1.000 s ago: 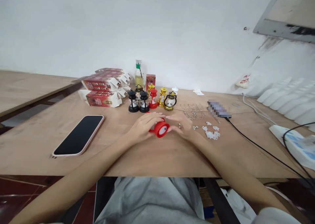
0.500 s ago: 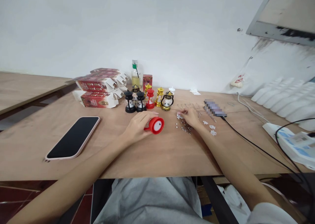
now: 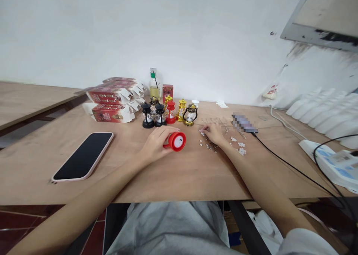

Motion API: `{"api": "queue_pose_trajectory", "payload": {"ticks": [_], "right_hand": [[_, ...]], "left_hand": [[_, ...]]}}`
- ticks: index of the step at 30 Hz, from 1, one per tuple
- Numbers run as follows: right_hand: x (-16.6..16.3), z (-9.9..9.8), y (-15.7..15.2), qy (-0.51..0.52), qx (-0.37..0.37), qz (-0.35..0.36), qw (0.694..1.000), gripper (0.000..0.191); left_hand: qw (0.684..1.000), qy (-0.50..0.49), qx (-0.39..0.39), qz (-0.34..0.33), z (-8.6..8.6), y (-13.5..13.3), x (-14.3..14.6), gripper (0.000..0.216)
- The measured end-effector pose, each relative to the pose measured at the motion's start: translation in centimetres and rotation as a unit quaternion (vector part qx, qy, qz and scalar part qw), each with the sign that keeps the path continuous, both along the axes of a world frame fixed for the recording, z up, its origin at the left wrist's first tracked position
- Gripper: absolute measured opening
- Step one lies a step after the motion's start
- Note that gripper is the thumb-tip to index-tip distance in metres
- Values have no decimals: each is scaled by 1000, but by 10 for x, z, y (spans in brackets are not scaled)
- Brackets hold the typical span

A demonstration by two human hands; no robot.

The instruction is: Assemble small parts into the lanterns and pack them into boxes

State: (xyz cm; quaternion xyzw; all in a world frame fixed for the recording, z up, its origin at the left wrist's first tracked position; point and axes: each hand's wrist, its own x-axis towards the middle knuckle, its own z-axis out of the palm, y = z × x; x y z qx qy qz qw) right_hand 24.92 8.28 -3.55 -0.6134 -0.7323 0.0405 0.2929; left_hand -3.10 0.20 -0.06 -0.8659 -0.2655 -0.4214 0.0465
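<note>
My left hand [image 3: 157, 142] is closed round a small red lantern [image 3: 177, 142], tipped on its side so its round base with a white disc faces me. My right hand [image 3: 213, 133] has thumb and fingers pinched together low over the table, beside small white cut pieces [image 3: 202, 133]. Whatever sits between those fingertips is too small to make out. Small round metal bits [image 3: 211, 147] lie scattered under and in front of this hand. Behind both hands stand several upright mini lanterns: black [image 3: 160, 117], red [image 3: 170, 113], gold [image 3: 181, 111] and bronze-black [image 3: 190, 115].
Red printed boxes [image 3: 110, 113] are stacked at the back left, near a bottle of yellowish liquid [image 3: 153, 89]. A large phone [image 3: 84, 156] lies at left. To the right are a cabled phone [image 3: 244, 123], white pieces [image 3: 242, 150], a power strip [image 3: 330, 165] and white shapes [image 3: 321, 109].
My right hand has shifted slightly left, its fingertips still low by the white pieces. My left hand holds the red lantern almost unchanged.
</note>
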Motion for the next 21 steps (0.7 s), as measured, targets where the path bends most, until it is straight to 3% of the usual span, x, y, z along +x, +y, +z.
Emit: {"api": "queue_pose_trajectory", "payload": {"ticks": [6, 11, 17, 21], "right_hand": [[-3, -1, -3, -35, 65, 33, 997, 22], [-21, 10, -16, 94, 135, 86, 983, 20], [-58, 22, -58, 208, 205, 188, 938, 14], [-74, 27, -81, 317, 236, 224, 891, 4]], "left_hand": [[998, -37, -51, 20, 3, -4, 1, 37], [989, -90, -113, 29, 3, -5, 3, 37], [982, -124, -143, 10, 4, -6, 6, 37], [977, -116, -180, -2, 5, -8, 8, 35]]}}
